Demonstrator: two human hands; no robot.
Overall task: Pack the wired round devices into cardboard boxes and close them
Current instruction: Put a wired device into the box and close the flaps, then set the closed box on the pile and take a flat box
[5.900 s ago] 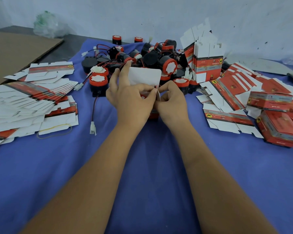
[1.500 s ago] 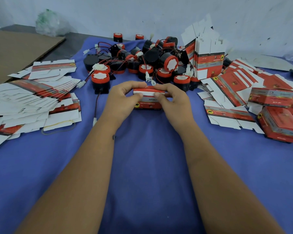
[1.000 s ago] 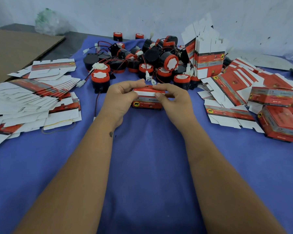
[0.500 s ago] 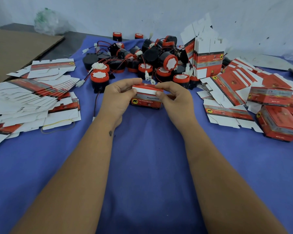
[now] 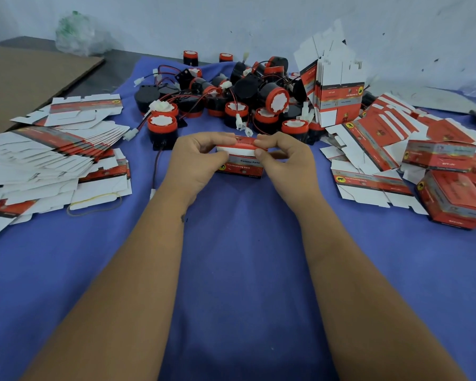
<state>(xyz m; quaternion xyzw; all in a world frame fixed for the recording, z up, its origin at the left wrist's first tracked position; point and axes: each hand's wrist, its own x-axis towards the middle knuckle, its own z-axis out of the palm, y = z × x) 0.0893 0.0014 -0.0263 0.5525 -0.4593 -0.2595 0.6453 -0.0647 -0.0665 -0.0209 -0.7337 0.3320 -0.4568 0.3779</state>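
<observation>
- A blue cloth [image 5: 239, 270] covers the worktop.
- A brown cardboard sheet [image 5: 25, 78] lies flat at the far left, beside the cloth.
- A crumpled clear plastic bag [image 5: 76, 34] with green inside sits against the pale wall [image 5: 259, 20].
- A yellow rubber band [image 5: 94, 206] lies at the left, partly on the cloth.

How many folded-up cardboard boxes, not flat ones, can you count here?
3. The held box, gripped by the left hand and right hand, at centre; the nearer box and the farther box at the right edge. Others may be hidden behind those.
</observation>
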